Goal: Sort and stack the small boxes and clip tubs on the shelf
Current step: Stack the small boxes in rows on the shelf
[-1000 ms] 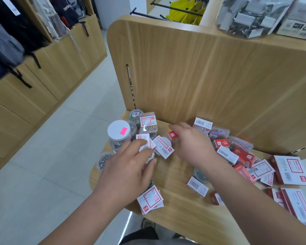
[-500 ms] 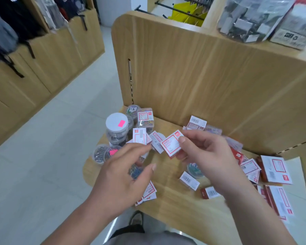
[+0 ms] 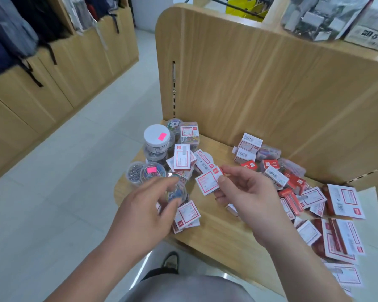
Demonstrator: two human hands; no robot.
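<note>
Currently my right hand pinches a small box; my left hand, grip indeterminate, could knock clip tubs off the shelf's left edge.

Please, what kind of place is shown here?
Probably a stationery shop: a display shelf strewn with barcoded small boxes and clip tubs bearing pink stickers, and backpacks hanging across the aisle.

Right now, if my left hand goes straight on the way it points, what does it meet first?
Likely the clear clip tub just past the left hand; blur hides the gap.
</note>
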